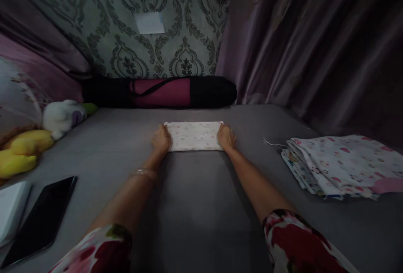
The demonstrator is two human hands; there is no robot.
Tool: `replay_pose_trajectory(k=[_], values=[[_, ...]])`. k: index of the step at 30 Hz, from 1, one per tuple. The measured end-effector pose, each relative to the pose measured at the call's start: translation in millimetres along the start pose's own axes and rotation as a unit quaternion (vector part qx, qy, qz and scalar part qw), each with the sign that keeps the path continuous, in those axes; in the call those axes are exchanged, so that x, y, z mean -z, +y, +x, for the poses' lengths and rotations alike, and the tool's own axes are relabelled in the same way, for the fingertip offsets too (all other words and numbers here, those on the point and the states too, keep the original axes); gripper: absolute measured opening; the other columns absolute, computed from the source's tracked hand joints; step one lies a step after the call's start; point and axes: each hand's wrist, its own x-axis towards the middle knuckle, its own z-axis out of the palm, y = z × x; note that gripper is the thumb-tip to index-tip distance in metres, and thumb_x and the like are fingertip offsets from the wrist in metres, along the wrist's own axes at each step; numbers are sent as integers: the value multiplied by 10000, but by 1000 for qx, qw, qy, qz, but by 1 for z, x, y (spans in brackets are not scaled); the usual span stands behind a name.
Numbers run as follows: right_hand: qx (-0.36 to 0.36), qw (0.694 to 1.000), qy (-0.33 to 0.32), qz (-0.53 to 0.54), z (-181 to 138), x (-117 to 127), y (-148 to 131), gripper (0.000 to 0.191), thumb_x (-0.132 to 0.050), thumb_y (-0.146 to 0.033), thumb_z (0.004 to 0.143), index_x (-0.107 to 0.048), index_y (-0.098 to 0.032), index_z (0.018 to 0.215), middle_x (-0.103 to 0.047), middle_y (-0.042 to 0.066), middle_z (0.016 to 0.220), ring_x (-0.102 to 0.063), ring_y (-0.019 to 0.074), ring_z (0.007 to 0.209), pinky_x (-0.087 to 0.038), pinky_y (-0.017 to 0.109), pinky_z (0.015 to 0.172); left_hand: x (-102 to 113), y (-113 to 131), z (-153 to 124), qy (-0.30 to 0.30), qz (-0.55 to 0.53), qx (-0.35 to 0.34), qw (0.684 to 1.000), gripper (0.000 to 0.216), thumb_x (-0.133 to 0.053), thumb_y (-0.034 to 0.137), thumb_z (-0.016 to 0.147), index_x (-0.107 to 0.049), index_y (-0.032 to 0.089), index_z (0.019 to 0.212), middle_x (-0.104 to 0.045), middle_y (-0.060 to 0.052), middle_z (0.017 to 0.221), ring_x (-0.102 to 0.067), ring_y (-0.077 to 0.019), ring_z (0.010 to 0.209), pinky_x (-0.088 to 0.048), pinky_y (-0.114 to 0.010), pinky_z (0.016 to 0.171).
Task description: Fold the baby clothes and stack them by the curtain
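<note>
A small folded white cloth (193, 136) with a faint print lies flat on the grey bed surface (195, 206), ahead of me. My left hand (161, 139) grips its left end, fingers curled over the edge. At the cloth's right end, my right hand (226, 137) holds on the same way. Both arms are stretched forward, and a clear bangle sits on my left wrist.
A stack of folded printed cloths (340, 166) lies at the right. A black phone (40, 218) and a white box (11, 210) rest at the near left, with plush toys (47, 130) beyond. A black and maroon roll bag (160, 92) lies against the patterned wall. Curtains hang at the right.
</note>
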Motion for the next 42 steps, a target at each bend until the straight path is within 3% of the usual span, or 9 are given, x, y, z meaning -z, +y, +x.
replay_pose_trajectory(k=[9, 14, 19, 21, 24, 26, 29, 33, 42], values=[[-2, 998, -55, -19, 13, 0, -2, 410, -339, -288, 1000, -633, -58, 1172, -670, 253, 1124, -646, 301, 1077, -468, 382, 875, -4, 3, 7, -29, 67, -49, 996, 423, -292, 205, 945, -652, 46, 1099, -659, -275, 1103, -636, -370, 1065, -478, -436, 854], [14, 997, -79, -12, 18, 0, 3, 489, -311, -363, 1007, -657, -63, 1178, -672, 251, 1131, -644, 313, 1088, -471, 383, 882, -3, 1, 8, -39, 36, -30, 998, 470, -293, 309, 964, -625, 22, 1133, -651, -296, 1114, -629, -382, 1080, -470, -457, 874], [31, 991, -132, -10, 23, 17, 10, 495, -315, -384, 1006, -706, -96, 1103, -687, 214, 1133, -648, 291, 1090, -480, 331, 859, 6, -8, 8, -68, -9, -17, 997, 580, -255, 479, 972, -654, 62, 1031, -687, -266, 994, -666, -349, 992, -489, -410, 804], [37, 990, -136, -12, 18, 25, 9, 445, -345, -351, 997, -691, -101, 1123, -681, 209, 1144, -641, 289, 1096, -479, 333, 864, 10, -10, 4, -40, -15, -26, 999, 569, -271, 477, 970, -604, 39, 1116, -665, -274, 1057, -650, -349, 1027, -483, -408, 825], [106, 992, -61, -25, -3, 29, -6, 419, -323, -282, 994, -611, -79, 1221, -627, 231, 1227, -580, 298, 1175, -441, 383, 944, 11, -3, -5, 26, -4, -119, 993, 514, -342, 408, 963, -506, 4, 1234, -585, -294, 1214, -573, -351, 1163, -437, -418, 937], [201, 979, -12, -33, -21, 24, -21, 430, -286, -255, 997, -570, -63, 1257, -580, 233, 1297, -510, 298, 1253, -378, 425, 1028, 6, 6, -14, 25, 6, -224, 974, 492, -339, 373, 969, -490, 13, 1269, -556, -276, 1279, -523, -330, 1233, -395, -409, 1010], [341, 938, -45, -45, -43, 9, -43, 472, -307, -256, 986, -458, -78, 1397, -441, 172, 1478, -325, 280, 1403, -199, 471, 1154, -6, 21, -27, -7, 34, -329, 944, 516, -316, 320, 976, -424, 1, 1367, -457, -254, 1428, -390, -313, 1366, -312, -402, 1106], [396, 911, -94, -68, -49, -11, -54, 560, -330, -260, 959, -331, -108, 1498, -287, 96, 1580, -163, 249, 1472, -48, 495, 1189, -21, 29, -35, -24, 96, -327, 940, 550, -302, 268, 970, -347, 16, 1456, -353, -200, 1532, -249, -321, 1449, -239, -445, 1162], [369, 915, -142, -81, -42, -31, -44, 572, -246, -323, 980, -300, -148, 1522, -249, 49, 1594, -167, 228, 1475, -81, 488, 1188, -28, 21, -34, -57, 145, -305, 939, 559, -232, 355, 999, -347, 132, 1498, -339, -112, 1556, -270, -314, 1445, -225, -509, 1166]])
